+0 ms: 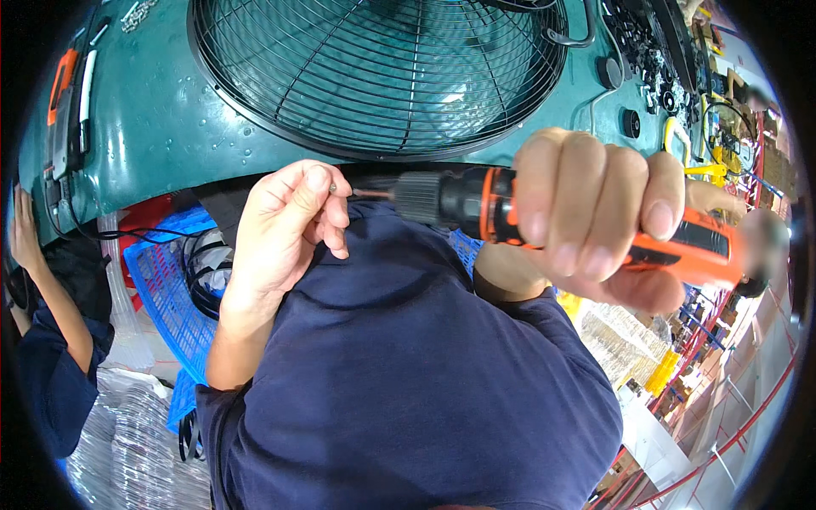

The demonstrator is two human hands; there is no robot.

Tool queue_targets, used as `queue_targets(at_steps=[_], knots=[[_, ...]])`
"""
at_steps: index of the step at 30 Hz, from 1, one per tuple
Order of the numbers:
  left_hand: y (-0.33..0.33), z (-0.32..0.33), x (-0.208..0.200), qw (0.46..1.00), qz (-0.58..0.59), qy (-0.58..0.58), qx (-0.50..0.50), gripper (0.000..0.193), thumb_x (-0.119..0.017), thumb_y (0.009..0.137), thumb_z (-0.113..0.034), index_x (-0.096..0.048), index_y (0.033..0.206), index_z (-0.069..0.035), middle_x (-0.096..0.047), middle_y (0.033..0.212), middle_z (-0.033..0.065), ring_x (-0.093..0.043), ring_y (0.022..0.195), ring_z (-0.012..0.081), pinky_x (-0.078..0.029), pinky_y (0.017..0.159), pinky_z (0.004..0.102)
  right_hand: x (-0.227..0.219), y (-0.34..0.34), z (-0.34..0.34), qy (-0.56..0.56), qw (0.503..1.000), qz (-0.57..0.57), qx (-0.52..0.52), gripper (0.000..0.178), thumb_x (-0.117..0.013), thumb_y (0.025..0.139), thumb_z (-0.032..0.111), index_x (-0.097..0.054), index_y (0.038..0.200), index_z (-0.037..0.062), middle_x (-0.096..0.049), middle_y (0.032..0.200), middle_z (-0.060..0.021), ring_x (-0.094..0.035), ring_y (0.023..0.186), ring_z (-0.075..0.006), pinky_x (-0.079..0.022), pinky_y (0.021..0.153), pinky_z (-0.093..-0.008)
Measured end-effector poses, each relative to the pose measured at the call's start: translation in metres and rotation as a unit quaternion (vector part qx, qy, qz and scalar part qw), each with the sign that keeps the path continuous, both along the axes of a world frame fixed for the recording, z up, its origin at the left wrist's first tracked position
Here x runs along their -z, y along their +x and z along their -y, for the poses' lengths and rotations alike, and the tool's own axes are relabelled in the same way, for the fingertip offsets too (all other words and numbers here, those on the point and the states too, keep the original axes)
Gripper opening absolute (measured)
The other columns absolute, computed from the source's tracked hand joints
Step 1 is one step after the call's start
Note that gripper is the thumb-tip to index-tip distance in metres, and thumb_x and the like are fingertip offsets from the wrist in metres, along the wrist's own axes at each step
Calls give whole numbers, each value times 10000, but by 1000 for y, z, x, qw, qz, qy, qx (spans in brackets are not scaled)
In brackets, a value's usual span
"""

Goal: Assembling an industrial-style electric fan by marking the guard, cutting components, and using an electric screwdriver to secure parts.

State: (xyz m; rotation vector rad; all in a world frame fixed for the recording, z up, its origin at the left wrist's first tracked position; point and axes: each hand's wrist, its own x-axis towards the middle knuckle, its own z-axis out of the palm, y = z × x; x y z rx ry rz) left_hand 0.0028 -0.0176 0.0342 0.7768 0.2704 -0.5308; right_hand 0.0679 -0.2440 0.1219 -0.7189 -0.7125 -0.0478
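My right hand (599,208) is wrapped round an orange and black electric screwdriver (497,206), held level with its bit pointing left. Between the thumb and forefinger of my left hand (289,221) is a small screw (332,188). The bit's tip is right beside those fingertips; whether it touches the screw I cannot tell. Just beyond both hands, a large round black wire fan guard (412,85) lies on the green tabletop (140,127), its near rim at the table's edge.
A co-worker's hand (25,225) rests at the table's left edge, near another orange and black tool (61,98). Loose screws (138,14) lie at the far left. Black round knobs (631,123) and small parts sit at the right. Below the table is a blue basket (174,297).
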Motion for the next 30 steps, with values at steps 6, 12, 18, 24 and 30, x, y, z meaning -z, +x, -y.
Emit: queue_targets(at_steps=[6, 12, 18, 24, 30], knots=[[2, 8, -8, 999, -22, 15, 20, 324, -525, 1099, -306, -608, 1051, 3, -583, 708, 41, -547, 536, 101, -524, 497, 264, 3, -4, -4, -33, 999, 40, 11, 425, -723, 954, 388, -583, 1199, 70, -685, 882, -34, -651, 776, -166, -532, 699, -338], [1, 14, -10, 999, -17, 0, 30, 284, -544, 1092, -277, -620, 1099, -3, -620, 763, 38, -566, 561, 99, -528, 511, 267, 4, -8, 0, -19, 999, 37, 19, 424, -707, 968, 409, -575, 1190, 73, -677, 871, -30, -649, 770, -165, -531, 686, -330], [-1, 21, -12, 1000, -6, 18, 6, 248, -583, 1070, -217, -625, 1172, 6, -686, 860, 66, -683, 671, 132, -597, 602, 293, 6, -12, 3, -37, 997, 43, 45, 419, -705, 972, 407, -572, 1183, 71, -679, 875, -28, -644, 754, -159, -532, 678, -328], [-8, 23, 12, 981, -55, -177, 54, 282, -557, 1072, -139, -628, 1280, 37, -747, 1062, 177, -770, 901, 248, -653, 785, 357, 8, -18, 18, -57, 998, 25, 31, 424, -720, 962, 400, -576, 1189, 71, -686, 886, -24, -646, 734, -151, -527, 637, -308], [6, 44, 10, 983, -109, -88, 120, 459, -552, 1071, -401, -612, 1144, 48, -738, 904, 152, -754, 743, 201, -641, 655, 319, 4, -16, 22, -160, 980, 93, 74, 460, -714, 966, 431, -556, 1214, 77, -681, 902, -41, -656, 730, -161, -524, 615, -321]])
